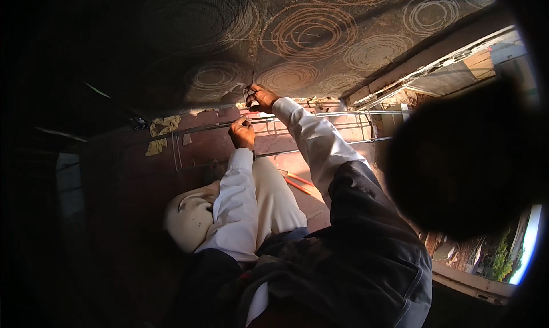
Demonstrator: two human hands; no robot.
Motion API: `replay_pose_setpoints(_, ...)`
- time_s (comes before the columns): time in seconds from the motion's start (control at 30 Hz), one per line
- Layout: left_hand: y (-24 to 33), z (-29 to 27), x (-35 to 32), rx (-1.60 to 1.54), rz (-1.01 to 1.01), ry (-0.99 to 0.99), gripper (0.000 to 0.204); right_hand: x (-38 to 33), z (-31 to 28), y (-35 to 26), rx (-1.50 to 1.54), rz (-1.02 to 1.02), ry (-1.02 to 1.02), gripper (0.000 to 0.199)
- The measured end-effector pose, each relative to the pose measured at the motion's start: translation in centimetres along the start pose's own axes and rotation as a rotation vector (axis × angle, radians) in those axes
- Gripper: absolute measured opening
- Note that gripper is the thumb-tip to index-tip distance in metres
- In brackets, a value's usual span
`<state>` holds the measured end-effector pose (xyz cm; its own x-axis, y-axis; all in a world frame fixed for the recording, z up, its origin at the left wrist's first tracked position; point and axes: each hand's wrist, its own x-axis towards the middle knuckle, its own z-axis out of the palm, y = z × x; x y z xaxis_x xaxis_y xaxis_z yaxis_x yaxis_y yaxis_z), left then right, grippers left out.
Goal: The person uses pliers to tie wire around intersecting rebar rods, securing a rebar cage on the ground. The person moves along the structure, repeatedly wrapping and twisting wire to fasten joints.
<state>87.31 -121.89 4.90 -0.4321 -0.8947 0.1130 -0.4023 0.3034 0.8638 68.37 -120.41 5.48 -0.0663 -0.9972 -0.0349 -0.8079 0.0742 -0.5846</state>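
Both my hands are over a cage of long thin metal rods [338, 114] that lies across the reddish floor, close to the wall. My left hand [242, 136] is closed, thumb and fingertips pinched together beside the upper rods. What it holds, if anything, is too small to name. Just beyond it, to the right, my right hand [263, 99] is raised near the foot of the wall with its fingers curled. Whatever lies in those fingers is not clear. A pair of pincers with red-orange handles [298, 184] rests on the floor near my knee.
A dark wall [309, 33] with chalky circle patterns rises ahead. Yellowish crumpled cloth [164, 128] hangs at the rods' left end. On the right, a pale ledge [423, 68] borders an opening with debris beyond. A large dark round shape [457, 162] blocks part of that side.
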Motion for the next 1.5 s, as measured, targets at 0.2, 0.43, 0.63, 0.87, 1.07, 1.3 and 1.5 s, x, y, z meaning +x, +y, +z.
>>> replay_pose_setpoints(0.2, 0.2, -0.4, -0.1, -0.069, -0.082, 0.028, 0.005, -0.8, 0.5, 0.4, 0.496, 0.226, -0.125, 0.010)
replay_pose_setpoints(0.43, 0.8, -0.4, -0.1, -0.094, -0.049, 0.050, 0.005, -2.6, -0.2, -1.7, -0.164, -0.058, 0.080, 0.014)
replay_pose_setpoints(0.63, 0.6, -0.7, 0.0, -0.080, -0.102, -0.019, 0.005, -4.6, 0.8, -5.1, 0.069, 0.192, 0.262, 0.017)
replay_pose_setpoints(0.87, 3.7, -0.7, -0.9, 0.114, 0.059, 0.056, 0.032, -6.9, 1.8, -6.0, -0.008, 0.151, 0.415, 0.022)
replay_pose_setpoints(1.07, 4.9, -0.8, -1.6, 0.134, 0.217, -0.307, 0.053, -9.9, 2.3, -8.1, 0.270, 0.260, 0.445, 0.028)
replay_pose_setpoints(1.3, 5.1, -0.4, -3.5, 0.261, 0.167, -0.274, 0.046, -11.6, 3.4, -8.7, 0.913, 0.414, 0.441, 0.031)
replay_pose_setpoints(1.5, 4.2, -0.2, -3.1, 0.039, 0.173, -0.296, 0.017, -14.4, 3.4, -11.0, 0.927, 0.355, 0.469, 0.033)
